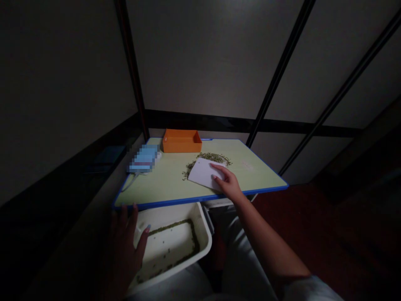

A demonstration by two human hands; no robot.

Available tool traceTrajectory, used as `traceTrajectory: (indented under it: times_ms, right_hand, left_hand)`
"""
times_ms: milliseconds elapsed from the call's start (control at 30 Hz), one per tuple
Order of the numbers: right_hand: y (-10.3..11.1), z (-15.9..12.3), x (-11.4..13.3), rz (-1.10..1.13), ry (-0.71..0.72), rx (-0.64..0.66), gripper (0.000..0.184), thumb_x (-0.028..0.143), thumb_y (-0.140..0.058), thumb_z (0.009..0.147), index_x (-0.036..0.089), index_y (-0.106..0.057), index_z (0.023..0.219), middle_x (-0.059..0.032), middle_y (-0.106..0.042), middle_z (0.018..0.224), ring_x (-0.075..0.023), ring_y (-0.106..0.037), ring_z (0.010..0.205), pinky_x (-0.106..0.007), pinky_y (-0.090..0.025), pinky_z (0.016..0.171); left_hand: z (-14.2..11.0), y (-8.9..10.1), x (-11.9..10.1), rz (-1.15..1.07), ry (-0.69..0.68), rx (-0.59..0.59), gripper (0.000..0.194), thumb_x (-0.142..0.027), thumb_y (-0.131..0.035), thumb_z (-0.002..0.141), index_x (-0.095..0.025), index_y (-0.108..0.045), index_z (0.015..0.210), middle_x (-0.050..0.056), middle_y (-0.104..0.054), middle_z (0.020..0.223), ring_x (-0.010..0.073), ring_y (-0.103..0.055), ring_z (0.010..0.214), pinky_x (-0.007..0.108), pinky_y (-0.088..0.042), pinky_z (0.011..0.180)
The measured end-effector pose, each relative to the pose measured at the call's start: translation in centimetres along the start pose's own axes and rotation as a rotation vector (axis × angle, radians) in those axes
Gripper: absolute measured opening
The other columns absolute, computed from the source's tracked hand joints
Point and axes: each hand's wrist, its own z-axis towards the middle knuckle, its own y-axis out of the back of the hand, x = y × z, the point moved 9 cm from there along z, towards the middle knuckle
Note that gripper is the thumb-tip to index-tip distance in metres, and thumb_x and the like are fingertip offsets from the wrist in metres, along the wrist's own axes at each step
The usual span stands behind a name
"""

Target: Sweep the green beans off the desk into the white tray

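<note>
My right hand (228, 182) grips a flat white card (203, 173) that lies on the pale green table (166, 179), its far edge against a scatter of small green bits (210, 159). My left hand (124, 242) clasps the left rim of a white bin (175, 246) held below the table's near edge, fingers on the outside and thumb on the rim. Green bits line the bin's bottom edges.
An orange tray (182, 141) stands at the back of the table. A blurred blue object (144, 159) lies at the table's left side with a cord trailing off. Dark frame bars and pale wall panels rise behind. My lap is under the bin.
</note>
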Motion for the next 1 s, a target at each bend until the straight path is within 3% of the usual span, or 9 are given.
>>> traceTrajectory:
  times_ms: [333, 1000]
  right_hand:
    - [-0.5, 0.3, -0.3, -0.005, 0.028, 0.015, 0.043, 0.034, -0.069, 0.08, 0.025, -0.071, 0.122, -0.0069, -0.068, 0.133, -0.0248, -0.06, 0.124, -0.043, -0.042, 0.111]
    - [-1.3, 0.3, 0.1, -0.025, 0.048, 0.107, 0.046, 0.034, -0.068, 0.084, 0.026, -0.065, 0.13, -0.0075, -0.063, 0.139, -0.0248, -0.056, 0.13, -0.042, -0.04, 0.113]
  left_hand:
    - [0.1, 0.4, -0.5, 0.005, -0.009, -0.014, 0.066, -0.048, -0.034, 0.092, -0.018, -0.029, 0.15, 0.019, -0.033, 0.159, 0.0388, -0.017, 0.153, 0.063, -0.029, 0.12]
    - [0.1, 0.5, -0.6, 0.0, -0.035, -0.014, 0.067, -0.044, -0.038, 0.092, -0.022, -0.022, 0.153, 0.02, -0.031, 0.16, 0.0396, -0.014, 0.153, 0.065, -0.031, 0.118]
